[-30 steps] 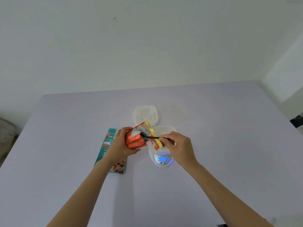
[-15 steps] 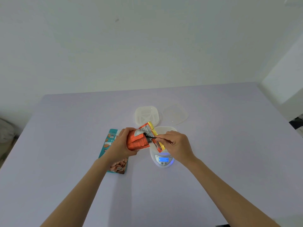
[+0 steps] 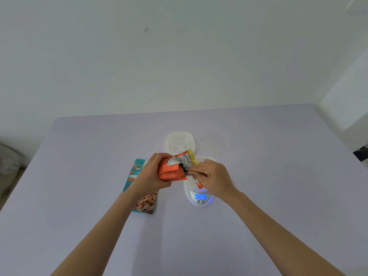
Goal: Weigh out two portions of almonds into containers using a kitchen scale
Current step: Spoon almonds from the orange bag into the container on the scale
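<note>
Left hand [image 3: 151,174] grips the orange bag [image 3: 171,173] tilted beside the container [image 3: 205,159] on the scale [image 3: 200,202], likely for short scoops; right hand [image 3: 212,175] pinches a dark utensil [image 3: 183,168] at its mouth

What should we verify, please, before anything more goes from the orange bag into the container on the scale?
1. Scale switched on: ok, its display glows blue.
2. Reading legible: cannot tell, the digits are blurred.
3. Container seated on the scale: ok.
4. Orange bag secure: ok, the left hand holds it in a full grip.
5. Black tool in hand: ok, the right hand pinches it at the bag's mouth. Whether it carries almonds: cannot tell.
6. Second container at hand: ok, it sits just behind the scale.
</note>
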